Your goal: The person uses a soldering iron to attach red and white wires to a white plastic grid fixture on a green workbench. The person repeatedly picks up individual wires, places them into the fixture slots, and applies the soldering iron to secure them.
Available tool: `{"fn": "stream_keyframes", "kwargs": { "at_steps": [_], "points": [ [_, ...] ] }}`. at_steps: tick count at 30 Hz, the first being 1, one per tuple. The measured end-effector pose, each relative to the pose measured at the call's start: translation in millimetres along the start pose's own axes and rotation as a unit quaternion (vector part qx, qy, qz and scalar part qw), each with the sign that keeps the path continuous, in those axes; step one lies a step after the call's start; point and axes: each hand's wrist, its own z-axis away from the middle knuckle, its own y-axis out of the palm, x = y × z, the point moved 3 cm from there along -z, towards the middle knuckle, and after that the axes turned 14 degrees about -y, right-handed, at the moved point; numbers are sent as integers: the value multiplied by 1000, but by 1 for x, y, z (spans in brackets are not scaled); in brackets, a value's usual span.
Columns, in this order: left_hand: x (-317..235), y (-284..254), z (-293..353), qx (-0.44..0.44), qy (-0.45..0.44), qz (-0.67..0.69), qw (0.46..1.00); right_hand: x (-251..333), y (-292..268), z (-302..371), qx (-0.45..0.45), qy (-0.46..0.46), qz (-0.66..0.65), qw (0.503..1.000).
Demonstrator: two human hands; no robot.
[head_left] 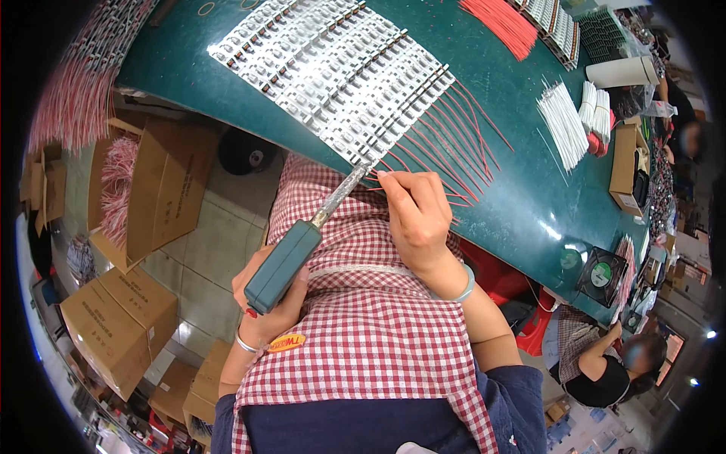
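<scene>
My left hand (pixel 271 303) is wrapped round the boxy dark green handle of a soldering gun (pixel 283 266). The gun's worn metal barrel slants up to the near corner of a panel of white circuit boards (pixel 340 72) on the green table. Close beside that tip, my right hand (pixel 418 216) pinches the end of a thin red wire (pixel 373 177). Several red wires (pixel 446 140) fan out to the right from the panel's right edge. The exact contact at the tip is too small to make out.
Bundles of red wires (pixel 503 29) and white wires (pixel 563 125) lie on the table (pixel 522 204), with a small fan (pixel 600 274) at its right end. Cardboard boxes (pixel 121 321) stand on the floor at left. Red-and-white wires (pixel 83 83) hang at upper left. A co-worker (pixel 597 371) sits at right.
</scene>
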Motion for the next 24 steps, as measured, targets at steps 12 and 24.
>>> {"fn": "stream_keyframes", "kwargs": {
  "at_steps": [12, 24],
  "points": [
    [-11, 1, -6, 15, 17, -38, 999, -1, 2, 2, 8, 2, 11, 1000],
    [24, -1, 6, -13, -101, 124, 987, 0, 1, 0, 0, 20, 3, 1000]
  ]
}}
